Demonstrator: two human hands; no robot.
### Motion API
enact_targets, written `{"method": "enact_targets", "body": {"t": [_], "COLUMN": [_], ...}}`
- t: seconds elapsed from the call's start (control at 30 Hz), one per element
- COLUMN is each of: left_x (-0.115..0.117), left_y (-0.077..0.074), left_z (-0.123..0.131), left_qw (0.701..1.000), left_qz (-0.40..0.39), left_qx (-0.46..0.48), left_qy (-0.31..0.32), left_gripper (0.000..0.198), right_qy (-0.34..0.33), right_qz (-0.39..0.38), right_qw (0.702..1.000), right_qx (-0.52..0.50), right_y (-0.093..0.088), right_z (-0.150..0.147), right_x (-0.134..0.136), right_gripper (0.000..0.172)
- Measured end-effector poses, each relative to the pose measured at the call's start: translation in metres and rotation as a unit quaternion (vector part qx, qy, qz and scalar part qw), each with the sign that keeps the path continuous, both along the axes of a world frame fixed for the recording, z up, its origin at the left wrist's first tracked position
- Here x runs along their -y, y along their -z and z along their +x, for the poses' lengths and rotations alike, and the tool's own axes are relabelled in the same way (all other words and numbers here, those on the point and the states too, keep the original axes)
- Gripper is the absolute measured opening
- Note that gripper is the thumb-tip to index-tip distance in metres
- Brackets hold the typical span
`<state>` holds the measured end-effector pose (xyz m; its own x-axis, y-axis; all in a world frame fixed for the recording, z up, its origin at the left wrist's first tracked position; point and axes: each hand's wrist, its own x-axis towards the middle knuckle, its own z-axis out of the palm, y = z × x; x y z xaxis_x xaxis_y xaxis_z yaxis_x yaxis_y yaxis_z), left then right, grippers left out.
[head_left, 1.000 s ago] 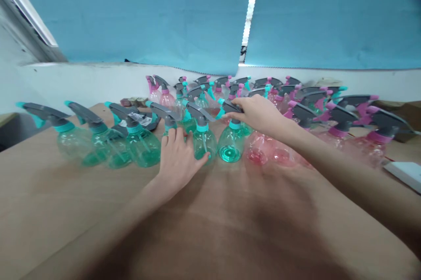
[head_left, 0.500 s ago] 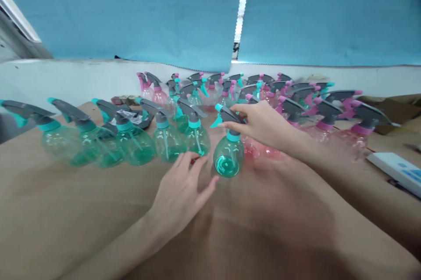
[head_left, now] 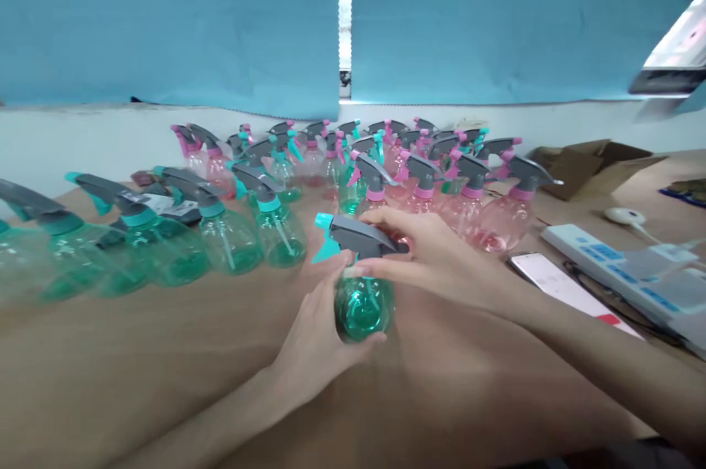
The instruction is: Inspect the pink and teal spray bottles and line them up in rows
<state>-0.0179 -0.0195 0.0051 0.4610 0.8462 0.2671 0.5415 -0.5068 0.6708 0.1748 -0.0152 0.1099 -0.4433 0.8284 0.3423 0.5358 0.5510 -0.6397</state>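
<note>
In the middle of the head view is a round green spray bottle [head_left: 365,311] with a grey head and a turquoise trigger and collar. My left hand [head_left: 317,326] wraps the bottle's body from the left, thumb low on its front. From the right, my right hand [head_left: 427,252] closes around its neck just below the grey head. The bottle is nearly upright. A row of green spray bottles [head_left: 229,237] stands to the left, each with some liquid inside. Pink spray bottles [head_left: 504,215] stand in a row behind and to the right.
More pink and green bottles [head_left: 312,156] crowd the back of the brown table [head_left: 220,366]. At the right lie a phone [head_left: 562,289], a white power strip [head_left: 612,270] with cables, and an open cardboard box [head_left: 593,167]. A blue curtain [head_left: 165,20] hangs behind.
My right hand has brought the green bottle nearer to me, away from the green row. My left hand has gone from open beside it to gripping its body. The view has turned right.
</note>
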Motion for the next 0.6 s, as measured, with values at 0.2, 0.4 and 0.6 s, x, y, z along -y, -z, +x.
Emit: {"method": "enact_targets", "body": {"t": [0.2, 0.4, 0.6], "left_x": [0.006, 0.006, -0.002], "left_y": [0.004, 0.001, -0.003], "left_z": [0.013, 0.036, 0.057], "left_qw": [0.998, 0.99, 0.981], "left_qz": [-0.029, -0.037, -0.014], "left_qx": [0.036, 0.029, 0.017], "left_qy": [0.049, 0.136, 0.192], "left_gripper": [0.092, 0.101, 0.097], "right_qy": [-0.043, -0.029, 0.061], "right_qz": [-0.052, -0.052, 0.003], "right_qw": [0.995, 0.993, 0.991], "right_qx": [-0.074, -0.1, -0.115], "right_y": [0.021, 0.022, 0.029], "right_z": [0.026, 0.032, 0.036], "right_x": [0.001, 0.013, 0.014], "right_gripper": [0.062, 0.047, 0.025]}}
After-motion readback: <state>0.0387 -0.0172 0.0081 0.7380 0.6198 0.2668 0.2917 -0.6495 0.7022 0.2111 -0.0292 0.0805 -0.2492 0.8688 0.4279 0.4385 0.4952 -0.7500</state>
